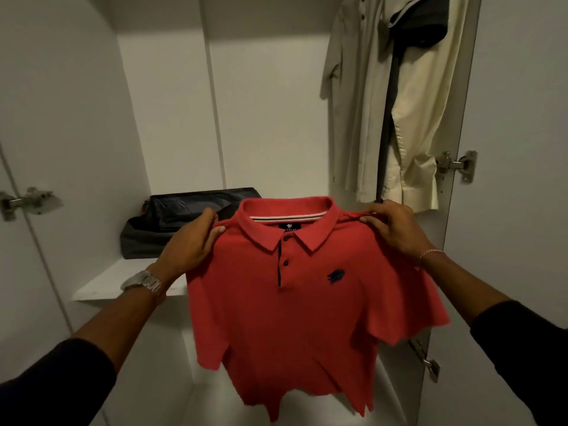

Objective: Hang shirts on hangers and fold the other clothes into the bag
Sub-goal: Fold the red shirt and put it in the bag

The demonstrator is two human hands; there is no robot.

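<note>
A red polo shirt [295,327] with a dark placket and a small dark chest logo hangs in the air in front of an open white wardrobe, its front facing me. My left hand [192,239] pinches the shirt's left shoulder and my right hand [392,226] pinches its right shoulder, so the collar stays level. Behind the shirt, a dark grey bag [172,222] sits on the wardrobe shelf, partly hidden by my left hand and the collar. No hanger shows inside the red shirt.
Cream shirts [408,112] and a dark garment [415,29] hang at the upper right of the wardrobe. A white shelf [113,281] holds the bag. Metal hinges [458,164] stick out on the right door edge, and another hinge [24,201] on the left.
</note>
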